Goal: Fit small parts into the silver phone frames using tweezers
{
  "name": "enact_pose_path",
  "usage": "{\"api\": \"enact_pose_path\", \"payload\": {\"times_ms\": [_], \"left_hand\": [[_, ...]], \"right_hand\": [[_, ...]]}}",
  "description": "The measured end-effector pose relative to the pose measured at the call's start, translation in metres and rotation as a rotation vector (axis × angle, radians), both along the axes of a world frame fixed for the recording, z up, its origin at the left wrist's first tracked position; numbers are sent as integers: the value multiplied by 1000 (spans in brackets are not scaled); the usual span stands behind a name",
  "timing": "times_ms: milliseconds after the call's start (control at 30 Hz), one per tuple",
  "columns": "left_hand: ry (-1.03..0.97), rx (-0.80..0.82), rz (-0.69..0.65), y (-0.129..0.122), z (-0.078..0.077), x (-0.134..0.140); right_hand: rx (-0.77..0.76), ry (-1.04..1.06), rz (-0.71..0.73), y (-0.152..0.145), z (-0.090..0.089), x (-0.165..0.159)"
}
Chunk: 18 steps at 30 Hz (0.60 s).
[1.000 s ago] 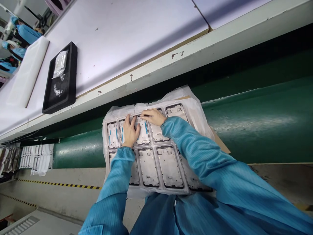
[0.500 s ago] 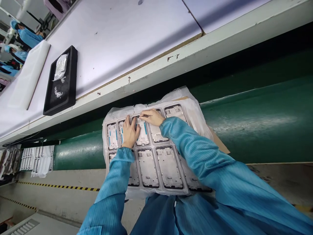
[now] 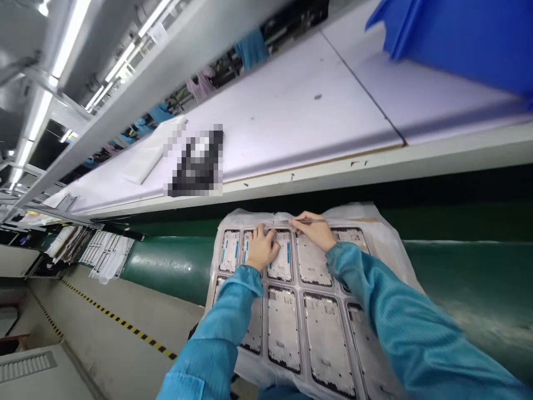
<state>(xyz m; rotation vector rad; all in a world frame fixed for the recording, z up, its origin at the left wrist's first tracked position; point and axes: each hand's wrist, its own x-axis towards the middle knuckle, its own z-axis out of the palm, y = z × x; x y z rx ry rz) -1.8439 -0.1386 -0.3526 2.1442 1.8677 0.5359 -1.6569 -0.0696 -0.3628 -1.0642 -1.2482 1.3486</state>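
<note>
A clear plastic tray [image 3: 300,328] holds rows of pale metal phone frames with dark edges. My left hand [image 3: 261,250] lies open, fingers spread, over the back row, with fingertips on the phone frame [image 3: 283,258] third from the left. Blue strips show on that frame and on the two to its left. My right hand [image 3: 316,232] pinches a thin metal tool, apparently tweezers [image 3: 308,221], at the back edge of the tray beside the fourth frame [image 3: 313,262]. Fingers hide the tips of the tool.
A green conveyor belt [image 3: 170,261] runs under the tray. Beyond it stands a white bench [image 3: 283,122] with a pixelated dark object [image 3: 197,161], a white slab [image 3: 154,150] and a blue bin [image 3: 462,44]. More frames [image 3: 106,253] lie at the left end.
My right hand has lifted off the third frame and moved right and back with the tool. My left hand stays on the frames. The view has tilted up and left.
</note>
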Motion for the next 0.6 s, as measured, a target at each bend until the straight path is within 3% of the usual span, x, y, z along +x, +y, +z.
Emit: {"api": "enact_pose_path", "payload": {"times_ms": [100, 167, 267, 367, 400, 467, 533, 600], "left_hand": [[-33, 76, -19, -12, 28, -9], [-107, 186, -45, -22, 59, -25], [-205, 441, -8, -25, 129, -69], [-145, 623, 293, 1, 201, -116], [-98, 575, 367, 15, 220, -129], [31, 332, 432, 41, 245, -144], [119, 142, 453, 61, 255, -149], [156, 84, 477, 73, 257, -147]], "right_hand": [[-23, -31, 19, -24, 18, 18], [-60, -24, 13, -54, 27, 36], [-162, 31, -27, -117, 34, 64], [-291, 63, -110, -178, 35, 80], [-315, 65, -152, -194, 35, 83], [-330, 58, -213, -217, 37, 86], [-315, 43, -241, -227, 42, 88], [-291, 22, -246, -227, 51, 90]]}}
